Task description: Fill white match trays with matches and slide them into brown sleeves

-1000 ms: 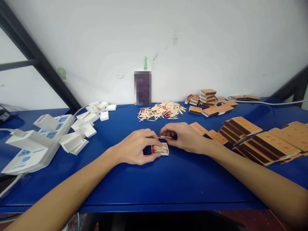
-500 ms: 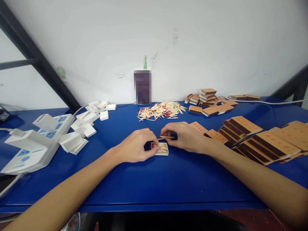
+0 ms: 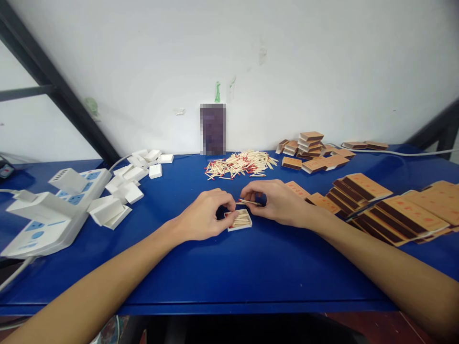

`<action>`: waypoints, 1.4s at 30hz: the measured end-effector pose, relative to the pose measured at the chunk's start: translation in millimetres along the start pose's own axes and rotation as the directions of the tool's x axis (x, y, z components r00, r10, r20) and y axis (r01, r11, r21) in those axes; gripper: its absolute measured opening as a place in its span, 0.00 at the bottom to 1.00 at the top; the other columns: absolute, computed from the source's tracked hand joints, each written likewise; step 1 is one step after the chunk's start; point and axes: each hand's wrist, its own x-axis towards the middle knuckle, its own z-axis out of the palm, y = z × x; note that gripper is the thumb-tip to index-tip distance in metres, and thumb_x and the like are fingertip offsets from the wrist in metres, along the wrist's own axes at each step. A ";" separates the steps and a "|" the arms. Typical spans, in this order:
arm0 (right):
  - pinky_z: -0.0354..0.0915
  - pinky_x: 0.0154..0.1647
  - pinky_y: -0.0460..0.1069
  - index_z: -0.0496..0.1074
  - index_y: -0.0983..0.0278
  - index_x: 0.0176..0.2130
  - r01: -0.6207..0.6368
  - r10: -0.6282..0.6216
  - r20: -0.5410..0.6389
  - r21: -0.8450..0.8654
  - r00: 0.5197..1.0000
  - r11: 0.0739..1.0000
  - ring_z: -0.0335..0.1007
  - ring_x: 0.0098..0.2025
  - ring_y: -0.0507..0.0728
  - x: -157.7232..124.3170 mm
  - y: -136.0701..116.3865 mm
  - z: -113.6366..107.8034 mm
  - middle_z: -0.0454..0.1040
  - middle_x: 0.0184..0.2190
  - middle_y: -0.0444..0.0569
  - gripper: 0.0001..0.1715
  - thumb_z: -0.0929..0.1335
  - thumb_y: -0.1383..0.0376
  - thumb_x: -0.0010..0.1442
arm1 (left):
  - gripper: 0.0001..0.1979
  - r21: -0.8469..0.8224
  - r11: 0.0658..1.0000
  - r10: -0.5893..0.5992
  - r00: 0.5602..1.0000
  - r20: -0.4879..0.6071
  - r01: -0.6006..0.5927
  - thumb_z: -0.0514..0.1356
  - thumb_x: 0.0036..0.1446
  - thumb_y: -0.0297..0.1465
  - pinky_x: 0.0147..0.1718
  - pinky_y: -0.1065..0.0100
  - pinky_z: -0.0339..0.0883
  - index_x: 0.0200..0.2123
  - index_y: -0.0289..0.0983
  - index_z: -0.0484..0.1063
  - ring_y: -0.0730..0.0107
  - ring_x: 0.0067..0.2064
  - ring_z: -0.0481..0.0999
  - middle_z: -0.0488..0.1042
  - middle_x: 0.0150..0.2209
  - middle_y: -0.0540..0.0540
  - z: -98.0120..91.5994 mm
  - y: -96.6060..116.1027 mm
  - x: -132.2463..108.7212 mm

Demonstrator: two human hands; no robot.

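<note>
A small white matchbox tray (image 3: pixel 241 229) lies on the blue table, filled with matches. Curled around its left end, my left hand (image 3: pixel 208 215) has thumb and fingers at the tray and over the red match heads, hiding part of them. Just beyond the tray's far right corner is my right hand (image 3: pixel 276 203), its fingers pinched on a match (image 3: pixel 251 202) whose red head points left. A second match seems to lie close beside it, partly hidden. Farther back is a loose pile of red-tipped matches (image 3: pixel 247 162).
White empty trays (image 3: pixel 124 186) lie scattered at left, beside a white power strip (image 3: pixel 79 200) with plugs and cables. Brown matchbox sleeves (image 3: pixel 366 186) are stacked at right, with more boxes (image 3: pixel 310 143) at the back right. A pixelated dark rectangle (image 3: pixel 213 129) stands against the wall.
The tray has turned slightly, and its matches show more plainly and lie straighter. My left thumb has drawn back a little to the left. The match in my right hand is tilted more.
</note>
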 end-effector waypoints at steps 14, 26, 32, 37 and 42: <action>0.66 0.33 0.44 0.73 0.63 0.34 0.101 -0.107 0.038 0.149 0.993 0.984 0.70 0.30 0.49 -5.5 -26.8 5.9 0.76 0.29 0.42 0.05 0.68 0.72 0.57 | 0.19 0.161 0.986 -0.017 0.991 -0.131 0.039 0.49 0.62 0.31 0.33 0.63 0.53 0.18 0.36 0.58 0.74 0.24 0.61 0.62 0.18 0.52 -10.2 -3.4 0.5; 0.67 0.37 0.48 0.75 0.61 0.37 0.118 -0.115 -0.041 0.077 0.993 0.990 0.72 0.35 0.54 -6.4 -29.6 1.2 0.78 0.34 0.47 0.06 0.67 0.69 0.59 | 0.16 0.212 0.967 0.126 0.988 0.088 -0.142 0.58 0.57 0.43 0.36 0.65 0.63 0.39 0.36 0.69 0.64 0.36 0.70 0.72 0.35 0.46 -12.8 -0.4 -3.3; 0.63 0.39 0.52 0.75 0.63 0.37 0.052 -0.042 0.044 -0.271 0.998 0.961 0.71 0.37 0.58 -3.3 -7.7 -10.1 0.77 0.34 0.50 0.06 0.66 0.66 0.60 | 0.17 0.241 0.953 0.164 0.981 0.102 -0.185 0.57 0.60 0.44 0.41 0.63 0.64 0.42 0.36 0.73 0.64 0.38 0.71 0.74 0.38 0.44 -7.9 1.5 -2.6; 0.60 0.35 0.49 0.73 0.62 0.35 -0.008 0.047 0.172 -0.221 0.984 0.975 0.68 0.34 0.55 -3.1 1.7 -7.2 0.74 0.34 0.48 0.08 0.65 0.64 0.63 | 0.15 0.232 0.952 0.187 0.978 0.088 -0.202 0.58 0.60 0.41 0.40 0.62 0.64 0.40 0.35 0.76 0.63 0.38 0.72 0.75 0.38 0.43 -4.2 2.8 -3.7; 0.57 0.37 0.50 0.70 0.62 0.30 -0.037 0.069 0.105 -0.274 0.992 0.961 0.63 0.29 0.53 -2.0 -0.6 -5.4 0.70 0.24 0.43 0.08 0.65 0.66 0.62 | 0.13 0.195 0.963 0.170 0.982 0.085 -0.183 0.59 0.60 0.39 0.40 0.63 0.64 0.39 0.35 0.76 0.64 0.38 0.72 0.75 0.37 0.45 -4.1 0.2 -3.9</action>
